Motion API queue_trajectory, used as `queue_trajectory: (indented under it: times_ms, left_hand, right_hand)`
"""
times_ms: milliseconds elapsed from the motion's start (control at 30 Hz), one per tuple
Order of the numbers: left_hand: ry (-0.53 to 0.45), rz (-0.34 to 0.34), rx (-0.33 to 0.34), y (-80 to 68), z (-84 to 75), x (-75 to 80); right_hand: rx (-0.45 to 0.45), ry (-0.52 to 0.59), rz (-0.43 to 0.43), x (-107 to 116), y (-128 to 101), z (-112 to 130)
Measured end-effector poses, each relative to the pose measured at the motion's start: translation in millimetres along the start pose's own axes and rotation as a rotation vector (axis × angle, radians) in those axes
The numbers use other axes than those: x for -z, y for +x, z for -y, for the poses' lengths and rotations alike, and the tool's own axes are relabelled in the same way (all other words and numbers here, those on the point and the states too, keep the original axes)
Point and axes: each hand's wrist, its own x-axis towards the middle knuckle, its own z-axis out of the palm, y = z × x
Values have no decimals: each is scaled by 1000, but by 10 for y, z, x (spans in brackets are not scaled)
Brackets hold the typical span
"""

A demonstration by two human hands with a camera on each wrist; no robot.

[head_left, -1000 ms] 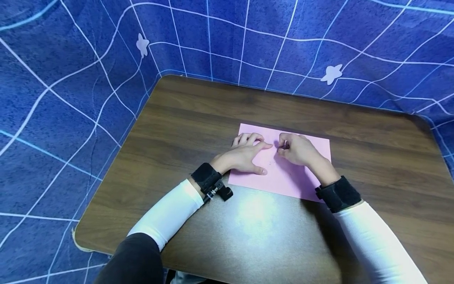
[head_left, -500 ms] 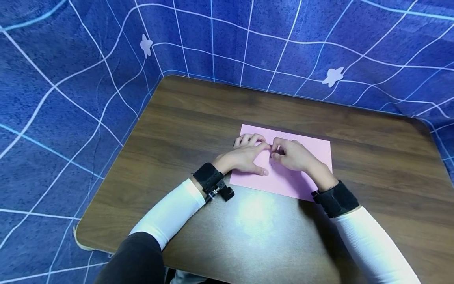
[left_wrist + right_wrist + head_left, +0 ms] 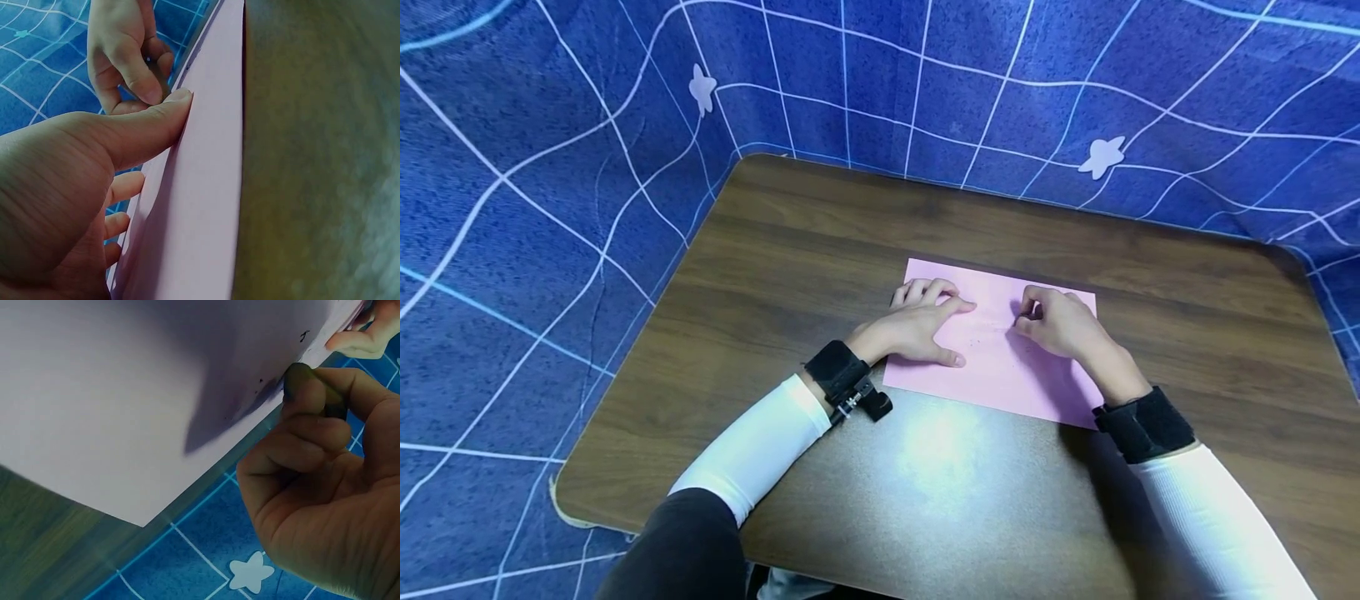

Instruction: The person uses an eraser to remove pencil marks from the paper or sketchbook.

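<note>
Blue cloth (image 3: 550, 208) with a white grid and pale star shapes hangs at the far left and wraps behind the brown wooden table (image 3: 820, 242), and we work over the middle of that table. Moving rightward, our left hand (image 3: 917, 329) lies on the pink paper (image 3: 992, 367), which sits flat on the table a little right of centre. This hand presses down with the fingers spread and fairly straight, the thumb stretched along the sheet near its close edge; it grips nothing, it only pins the sheet. In the left wrist view the thumb lies flat along the pink surface, with the other hand just beyond its tip.

Further right, our right hand (image 3: 1060, 321) rests on the paper's far right part, near the top right corner, apart from the left hand. Its fingers are curled in, and the thumb and bent forefinger press against the sheet. In the right wrist view the thumb tip meets the paper, but that view is dim, so we cannot tell for sure whether the fingers pinch a fold or only rub the surface.
</note>
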Motion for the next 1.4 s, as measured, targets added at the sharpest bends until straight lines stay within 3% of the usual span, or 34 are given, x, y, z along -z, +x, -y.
queue_trajectory:
  times_ms: [167, 467, 700, 1000, 1167, 1400]
  left_hand:
    - [2, 3, -3, -1, -8, 12]
    - [-39, 9, -6, 53, 9, -8]
    - [-54, 8, -10, 98, 24, -58]
    - [-11, 7, -5, -4, -37, -15]
    - [-31, 9, -4, 7, -21, -6]
    - [-18, 7, 9, 13, -11, 5]
  right_hand:
    - [15, -20, 19, 42, -19, 21]
    - [134, 103, 99, -45, 32, 205]
    - [59, 107, 86, -76, 29, 183]
    - [-24, 36, 11, -41, -124, -13]
    - [-14, 20, -11, -7, -154, -90]
    - [53, -7, 28, 46, -113, 27]
